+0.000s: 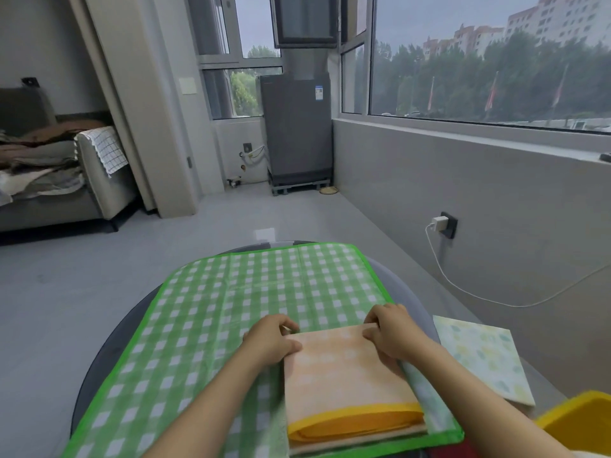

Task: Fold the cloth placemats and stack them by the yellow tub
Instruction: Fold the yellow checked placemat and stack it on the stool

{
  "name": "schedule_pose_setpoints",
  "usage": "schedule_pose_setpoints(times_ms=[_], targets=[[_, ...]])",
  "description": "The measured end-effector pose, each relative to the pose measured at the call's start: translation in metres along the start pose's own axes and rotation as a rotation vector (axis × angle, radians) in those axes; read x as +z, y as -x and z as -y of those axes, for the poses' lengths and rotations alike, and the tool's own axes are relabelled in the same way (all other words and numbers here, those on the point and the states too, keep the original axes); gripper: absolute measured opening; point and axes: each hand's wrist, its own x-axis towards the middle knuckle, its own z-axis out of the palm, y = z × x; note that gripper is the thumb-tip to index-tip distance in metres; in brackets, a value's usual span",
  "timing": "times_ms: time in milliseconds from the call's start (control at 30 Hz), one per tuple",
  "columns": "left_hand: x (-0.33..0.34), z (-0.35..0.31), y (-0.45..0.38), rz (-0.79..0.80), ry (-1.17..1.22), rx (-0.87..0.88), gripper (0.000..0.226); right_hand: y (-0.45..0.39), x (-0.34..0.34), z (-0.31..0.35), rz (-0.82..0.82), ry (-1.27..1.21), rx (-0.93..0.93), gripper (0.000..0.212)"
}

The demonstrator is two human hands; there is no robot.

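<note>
Two hands work a folded orange placemat (347,375) lying on the spread green checked placemat (251,292): left hand (272,340) and right hand (388,330) each pinch its far corners. The yellow tub (575,421) sits near right, a folded pale placemat (482,355) beside it on the table (410,292).

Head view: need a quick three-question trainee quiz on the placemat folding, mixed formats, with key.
1. True or false: the folded orange placemat lies on top of the spread green checked placemat.
2. Multiple choice: where is the yellow tub? A) far left of the table B) near right corner of the view C) on the floor by the window
3. Fill in: the left hand and right hand both sit at the orange placemat's ____ edge (near or far).

Key: 1 true; 2 B; 3 far. A folded pale leaf-print placemat already lies beside the tub.
</note>
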Motion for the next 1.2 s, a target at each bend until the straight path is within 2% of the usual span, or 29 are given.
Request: schedule_pose_setpoints(times_ms=[133,233,500,700,767,967,1133,1200], targets=[[-0.010,-0.013,-0.001,0.124,0.009,-0.016,0.018,0.006,-0.009,-0.001,0.064,-0.066,0.040,0.021],[-0.015,-0.020,0.001,0.144,0.105,-0.026,0.013,0.016,-0.020,-0.003,0.057,-0.114,0.045,0.018],[-0.026,-0.068,0.010,0.103,0.512,0.064,0.014,0.046,-0.078,-0.023,-0.121,-0.471,0.067,0.005],[-0.017,-0.126,0.010,0.068,0.717,0.198,0.007,0.064,-0.123,-0.052,-0.311,-0.706,0.088,0.016],[-0.008,-0.146,0.008,0.065,0.743,0.255,0.004,0.067,-0.134,-0.066,-0.359,-0.719,0.088,0.016],[0.045,-0.197,-0.014,-0.071,0.801,0.254,0.023,0.070,-0.146,-0.120,-0.411,-0.829,0.136,0.025],[0.104,-0.228,-0.032,-0.145,0.744,0.205,0.003,0.062,-0.137,-0.169,-0.474,-0.738,0.237,0.006],[0.129,-0.235,-0.042,-0.130,0.713,0.170,0.020,0.056,-0.132,-0.187,-0.484,-0.687,0.266,0.012]])
